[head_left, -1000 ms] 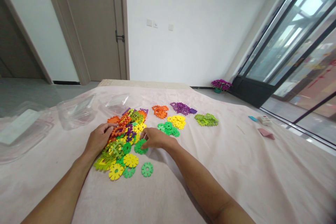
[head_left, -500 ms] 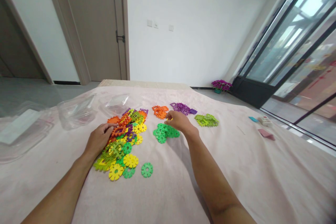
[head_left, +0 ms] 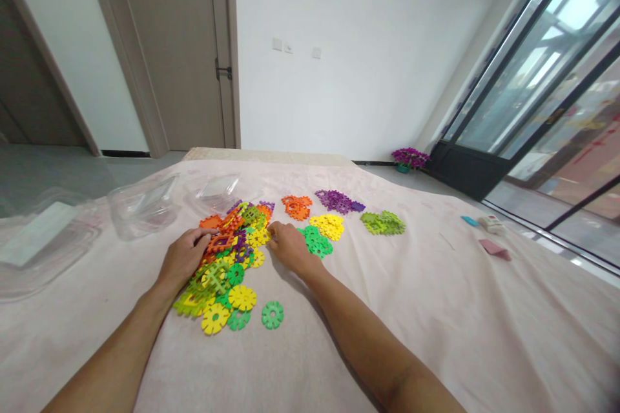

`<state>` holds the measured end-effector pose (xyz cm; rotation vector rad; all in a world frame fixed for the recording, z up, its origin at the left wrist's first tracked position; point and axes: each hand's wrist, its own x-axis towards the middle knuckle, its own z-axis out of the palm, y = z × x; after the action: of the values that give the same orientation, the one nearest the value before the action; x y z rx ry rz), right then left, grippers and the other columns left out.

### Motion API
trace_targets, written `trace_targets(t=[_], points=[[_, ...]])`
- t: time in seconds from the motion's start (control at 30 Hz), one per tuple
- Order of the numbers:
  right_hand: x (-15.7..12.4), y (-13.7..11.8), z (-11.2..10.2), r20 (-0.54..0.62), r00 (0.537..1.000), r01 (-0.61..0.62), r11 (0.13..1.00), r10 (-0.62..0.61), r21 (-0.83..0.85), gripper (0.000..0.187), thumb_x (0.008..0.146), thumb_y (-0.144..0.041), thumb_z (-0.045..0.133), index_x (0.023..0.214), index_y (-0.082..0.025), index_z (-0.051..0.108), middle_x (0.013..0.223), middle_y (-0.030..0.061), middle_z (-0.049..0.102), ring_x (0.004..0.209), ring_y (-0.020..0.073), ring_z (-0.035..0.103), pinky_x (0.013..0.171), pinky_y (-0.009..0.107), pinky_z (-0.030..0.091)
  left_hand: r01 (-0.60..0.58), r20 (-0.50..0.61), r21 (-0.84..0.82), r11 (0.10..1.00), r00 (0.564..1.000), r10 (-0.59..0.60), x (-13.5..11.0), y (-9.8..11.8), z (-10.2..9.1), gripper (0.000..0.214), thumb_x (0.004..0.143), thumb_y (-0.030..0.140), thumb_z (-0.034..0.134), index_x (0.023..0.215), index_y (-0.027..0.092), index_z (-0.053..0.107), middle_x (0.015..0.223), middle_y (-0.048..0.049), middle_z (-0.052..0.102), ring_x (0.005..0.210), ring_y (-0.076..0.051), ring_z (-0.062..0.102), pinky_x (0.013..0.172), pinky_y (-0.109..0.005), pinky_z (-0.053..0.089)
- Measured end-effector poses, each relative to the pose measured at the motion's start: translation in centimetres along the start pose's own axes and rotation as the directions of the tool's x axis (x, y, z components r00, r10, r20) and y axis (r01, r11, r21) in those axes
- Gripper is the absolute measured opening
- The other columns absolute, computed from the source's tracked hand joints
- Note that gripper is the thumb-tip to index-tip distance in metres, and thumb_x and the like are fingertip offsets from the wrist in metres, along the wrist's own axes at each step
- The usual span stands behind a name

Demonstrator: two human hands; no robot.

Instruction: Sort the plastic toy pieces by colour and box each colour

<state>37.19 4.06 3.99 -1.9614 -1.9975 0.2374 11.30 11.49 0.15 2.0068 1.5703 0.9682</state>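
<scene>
A mixed heap of coloured plastic interlocking discs (head_left: 227, 258) lies on the pink cloth. My left hand (head_left: 183, 257) rests on the heap's left side, fingers curled over an orange piece. My right hand (head_left: 289, 246) is at the heap's right edge, fingertips pinched together at a yellow disc (head_left: 260, 237). Sorted groups lie beyond: green (head_left: 317, 242), yellow (head_left: 328, 226), orange (head_left: 297, 206), purple (head_left: 338, 201) and lime (head_left: 382, 222). A single green disc (head_left: 272, 314) sits apart near me.
Clear plastic containers (head_left: 140, 206) and a lid (head_left: 36, 239) stand at the left. Small items, a pink card (head_left: 493, 248) and a white object (head_left: 490, 223), lie at the right. A door, a wall and glass doors are behind, with a flower pot (head_left: 408, 158) on the floor.
My right hand carried a green disc from the heap to the green group, let it go, then came back left to the heap's edge. The left hand stayed put.
</scene>
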Motion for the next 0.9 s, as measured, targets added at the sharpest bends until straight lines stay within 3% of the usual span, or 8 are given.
trace_targets(t=[0.2,0.43,0.57,0.73,0.9], points=[[0.1,-0.8,1.4,-0.087,0.996,0.02,0.993,-0.01,0.12,0.031,0.089,-0.026,0.061,0.12,-0.022,0.06,0.113,0.0059,0.068,0.104,0.0204,0.058,0.08,0.028,0.039,0.003,0.002,0.001,1.0,1.0,-0.003,0.1,-0.3,0.1,0.041,0.088,0.043,0.044,0.108,0.024,0.075,0.12,-0.0048,0.072,0.113,-0.024,0.064,0.103,-0.034,0.045],[0.5,-1.0,1.9,-0.049,0.998,-0.013,0.962,0.028,0.272,0.039,0.085,-0.029,0.065,0.124,-0.022,0.063,0.103,0.0028,0.069,0.091,0.0167,0.06,0.074,0.026,0.039,-0.005,-0.001,-0.003,1.0,1.0,0.005,0.1,-0.2,0.2,0.041,0.088,0.045,0.045,0.107,0.025,0.075,0.12,-0.0047,0.072,0.112,-0.024,0.064,0.101,-0.034,0.045],[0.5,-1.1,1.9,-0.053,0.999,0.012,0.959,0.003,0.284,0.037,0.085,-0.027,0.063,0.121,-0.021,0.066,0.097,0.0012,0.07,0.084,0.015,0.059,0.07,0.024,0.038,-0.002,-0.007,0.006,1.0,1.0,0.002,-0.1,0.1,0.1,0.041,0.088,0.044,0.045,0.107,0.024,0.075,0.119,-0.0044,0.072,0.111,-0.024,0.065,0.099,-0.033,0.046],[0.3,-1.8,1.5,0.065,0.997,0.023,0.972,-0.039,0.233,0.021,0.088,-0.024,0.056,0.1,-0.02,0.073,0.087,0.0001,0.071,0.079,0.0145,0.059,0.064,0.023,0.035,0.006,-0.009,0.01,1.0,1.0,-0.006,-0.1,0.0,0.1,0.041,0.089,0.045,0.045,0.107,0.025,0.075,0.12,-0.0044,0.072,0.112,-0.024,0.065,0.1,-0.034,0.046],[0.6,-1.3,1.6,0.002,1.0,0.027,0.968,-0.028,0.248,0.017,0.088,-0.025,0.057,0.097,-0.02,0.071,0.091,0.0005,0.072,0.08,0.014,0.059,0.065,0.022,0.034,0.009,0.005,0.011,1.0,1.0,-0.009,0.0,-0.2,0.1,0.041,0.088,0.044,0.045,0.108,0.024,0.075,0.12,-0.0048,0.072,0.112,-0.024,0.065,0.101,-0.034,0.045]])
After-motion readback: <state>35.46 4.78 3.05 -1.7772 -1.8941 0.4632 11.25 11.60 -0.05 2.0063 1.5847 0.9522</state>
